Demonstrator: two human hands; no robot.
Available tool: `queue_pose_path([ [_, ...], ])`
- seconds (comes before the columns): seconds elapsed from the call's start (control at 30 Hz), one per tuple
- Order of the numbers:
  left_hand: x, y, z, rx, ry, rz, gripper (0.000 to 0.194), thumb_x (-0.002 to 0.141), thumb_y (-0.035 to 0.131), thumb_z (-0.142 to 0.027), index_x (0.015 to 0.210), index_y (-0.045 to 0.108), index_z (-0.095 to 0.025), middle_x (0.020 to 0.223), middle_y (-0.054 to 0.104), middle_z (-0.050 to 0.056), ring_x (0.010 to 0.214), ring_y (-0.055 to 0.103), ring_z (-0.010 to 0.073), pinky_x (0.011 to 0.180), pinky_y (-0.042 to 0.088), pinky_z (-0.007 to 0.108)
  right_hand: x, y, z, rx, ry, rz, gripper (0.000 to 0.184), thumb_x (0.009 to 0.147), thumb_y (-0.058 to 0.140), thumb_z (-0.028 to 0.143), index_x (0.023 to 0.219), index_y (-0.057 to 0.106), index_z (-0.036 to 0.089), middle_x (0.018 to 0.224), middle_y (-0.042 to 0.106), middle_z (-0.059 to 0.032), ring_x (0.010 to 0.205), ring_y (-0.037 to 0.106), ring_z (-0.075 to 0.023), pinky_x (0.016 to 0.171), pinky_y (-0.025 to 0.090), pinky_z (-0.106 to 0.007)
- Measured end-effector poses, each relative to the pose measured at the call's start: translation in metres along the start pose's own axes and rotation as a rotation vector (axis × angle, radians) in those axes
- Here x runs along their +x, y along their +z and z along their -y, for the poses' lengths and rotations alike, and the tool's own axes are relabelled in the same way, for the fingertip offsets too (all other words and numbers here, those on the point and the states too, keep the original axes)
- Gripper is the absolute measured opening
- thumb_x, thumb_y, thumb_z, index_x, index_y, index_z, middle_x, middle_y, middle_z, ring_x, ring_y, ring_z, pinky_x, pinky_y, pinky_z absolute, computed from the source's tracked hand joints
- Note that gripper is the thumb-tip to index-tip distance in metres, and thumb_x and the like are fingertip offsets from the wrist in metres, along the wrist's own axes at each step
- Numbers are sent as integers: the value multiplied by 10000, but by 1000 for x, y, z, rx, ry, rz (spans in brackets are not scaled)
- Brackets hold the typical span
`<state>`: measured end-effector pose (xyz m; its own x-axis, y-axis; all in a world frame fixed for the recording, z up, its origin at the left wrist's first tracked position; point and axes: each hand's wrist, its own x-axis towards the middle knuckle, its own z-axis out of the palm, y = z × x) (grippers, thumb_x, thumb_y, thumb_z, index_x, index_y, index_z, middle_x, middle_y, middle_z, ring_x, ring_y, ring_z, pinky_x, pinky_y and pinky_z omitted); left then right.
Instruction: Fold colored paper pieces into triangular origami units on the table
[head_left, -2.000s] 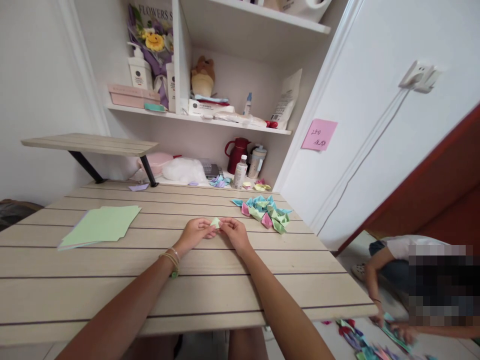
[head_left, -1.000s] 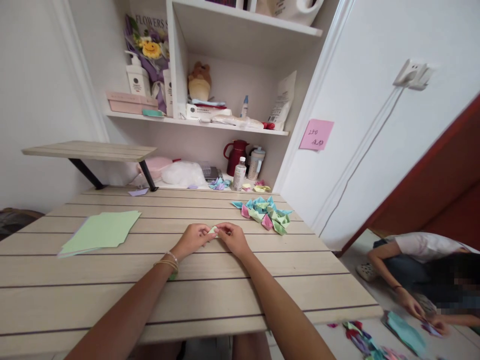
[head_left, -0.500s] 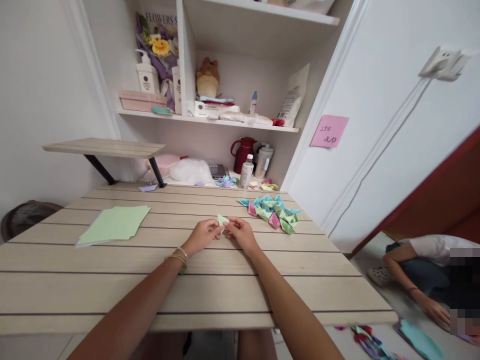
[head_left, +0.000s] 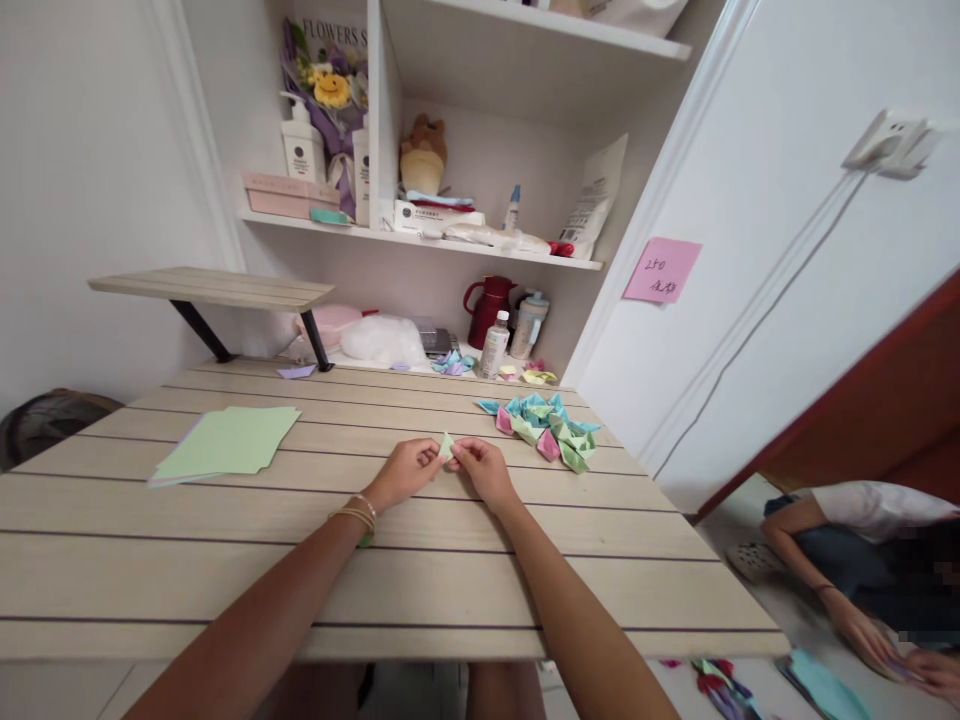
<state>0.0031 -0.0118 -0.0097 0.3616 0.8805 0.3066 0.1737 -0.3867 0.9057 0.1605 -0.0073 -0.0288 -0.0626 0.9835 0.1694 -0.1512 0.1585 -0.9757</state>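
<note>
A small folded piece of light green paper (head_left: 447, 447) is pinched between my two hands above the middle of the table. My left hand (head_left: 411, 468) grips its left side with thumb and fingers. On its right side, my right hand (head_left: 481, 468) holds it with bent fingers. The fingertips cover part of the folded paper. To the right of my hands lies a pile of folded paper boats (head_left: 529, 425) in blue, green and pink. A stack of flat green paper sheets (head_left: 229, 442) rests on the table at the left.
A raised wooden shelf (head_left: 217, 285) on black legs stands at the back left, with a purple folded paper (head_left: 297, 371) near it. A plastic bottle (head_left: 493, 348) and a red jug (head_left: 489, 310) stand at the back. Another person (head_left: 847, 570) crouches on the floor at the right.
The folded green paper now stands more upright between my fingertips, its face turned toward me. My hands have barely shifted. The crouching person's second hand now shows beside the first.
</note>
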Motion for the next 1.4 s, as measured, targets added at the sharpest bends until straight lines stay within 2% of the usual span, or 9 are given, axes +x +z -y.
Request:
queue_pose_path([
  [0.17,-1,5,1,-109,-68,-6,228,660,644,-359,722,609,-143,679,665,65,555,619,152,526,500,248,0,0,1,-42,-39,32,309,610,668,453,738,640,173,632,656,-18,587,607,-170,605,481,-285],
  [0.3,0,8,2,-139,-103,-26,255,635,674,-367,732,626,-136,701,680,83,561,639,172,525,518,264,0,0,2,-53,-59,-30,295,613,673,425,746,642,163,631,659,-23,559,605,-167,580,478,-283],
  [0.47,-2,8,-3,-143,-33,22,280,742,569,-368,893,648,-147,796,694,78,720,656,191,691,530,306,0,-2,1,-4,-36,-106,366,593,701,383,867,625,153,600,659,-20,536,611,-165,552,482,-278],
  [0.6,-3,8,-5,-99,15,35,287,797,494,-347,964,645,-170,875,690,59,801,646,183,768,515,309,-1,-1,2,-2,-48,-139,278,593,700,365,762,653,149,624,667,-31,563,610,-156,579,494,-276],
  [0.77,-1,9,0,-19,28,-95,305,750,562,-307,1003,626,-150,781,694,54,719,652,171,704,534,290,-4,3,8,12,-11,-86,296,608,683,392,777,685,149,707,688,-45,617,623,-170,630,515,-301],
  [0.93,0,10,4,-17,41,-131,312,739,566,-264,1019,597,-128,737,683,55,677,650,156,650,542,273,-6,5,7,-1,-24,-29,366,595,697,389,872,677,152,768,699,-55,682,642,-190,670,524,-320],
  [1.23,1,12,6,8,64,-173,278,708,566,-193,982,544,-147,728,661,44,691,642,147,623,523,246,-11,11,9,-378,-266,-99,208,689,597,296,853,665,188,806,701,-46,712,651,-192,677,522,-306],
  [1.4,4,10,5,-112,44,-214,226,684,604,-218,891,534,-163,747,654,38,734,641,154,654,514,255,-7,11,5,-186,-249,-152,205,654,611,247,839,612,158,749,693,-51,689,656,-189,633,529,-291],
])
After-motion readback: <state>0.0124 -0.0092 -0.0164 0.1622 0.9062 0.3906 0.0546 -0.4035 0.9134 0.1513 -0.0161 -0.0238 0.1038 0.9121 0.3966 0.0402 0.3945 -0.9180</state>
